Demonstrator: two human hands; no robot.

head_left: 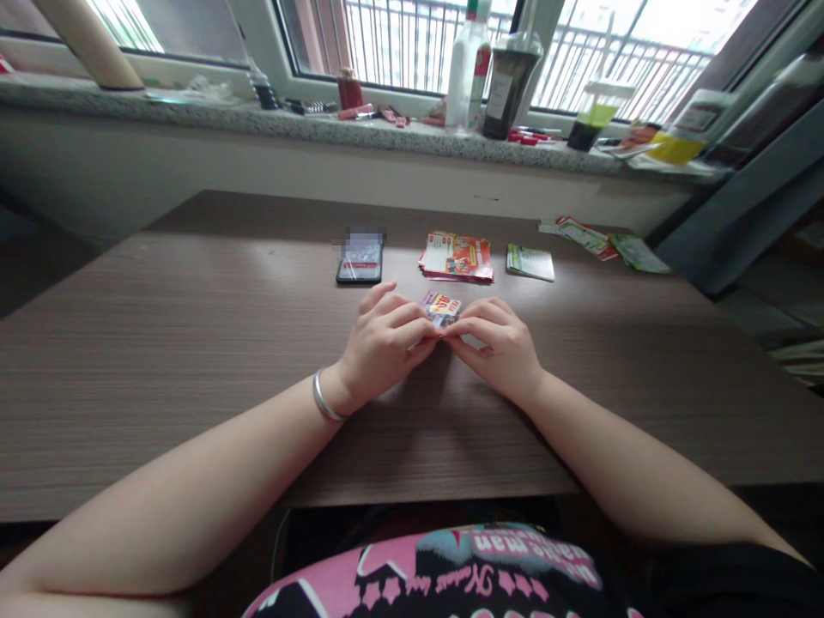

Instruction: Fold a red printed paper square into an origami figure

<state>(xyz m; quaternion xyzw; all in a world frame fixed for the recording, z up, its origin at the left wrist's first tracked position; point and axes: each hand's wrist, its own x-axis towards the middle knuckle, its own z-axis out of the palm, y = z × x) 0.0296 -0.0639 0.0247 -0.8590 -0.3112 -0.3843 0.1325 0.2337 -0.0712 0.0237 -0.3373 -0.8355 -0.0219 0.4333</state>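
Note:
Between my two hands is a small colourful printed packet [443, 306], tilted up over the desk. My left hand [391, 337] pinches its near edge with thumb and fingers, and a silver bangle sits on that wrist. From the other side my right hand [494, 348] pinches the same edge, so the fingertips of both hands almost meet. The fingers hide the packet's lower edge. Just beyond lies a stack of red and orange printed packets [458, 257]. To its right is a smaller pile of green and white cards or packets [530, 262].
A phone [360, 257] lies on the brown desk [193, 343], left of the stack. Torn-looking green and red wrapper strips [589, 238] lie at the back right. Bottles and cups, including a dark drink cup [505, 90], line the stone windowsill [289, 129].

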